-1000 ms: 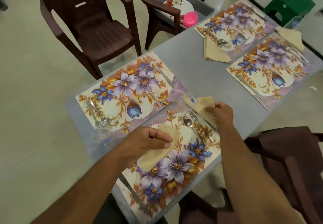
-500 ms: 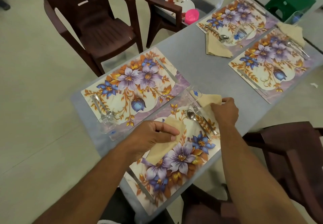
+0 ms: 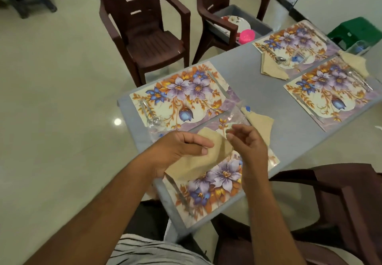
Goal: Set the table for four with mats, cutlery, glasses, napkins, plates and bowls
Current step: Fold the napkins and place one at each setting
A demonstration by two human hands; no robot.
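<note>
Beige folded cloth napkin point(image 3: 198, 159) pinched in left hand point(image 3: 182, 151); right hand point(image 3: 246, 143) beside, loosely curled, empty. Risk: fold slipping open on transfer.

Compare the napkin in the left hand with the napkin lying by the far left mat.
The held napkin is gripped by the left hand above the near mat; the far napkin lies free, partly on grey table. The held one droops curved; the far one lies flat in a triangle. Both are beige.
</note>
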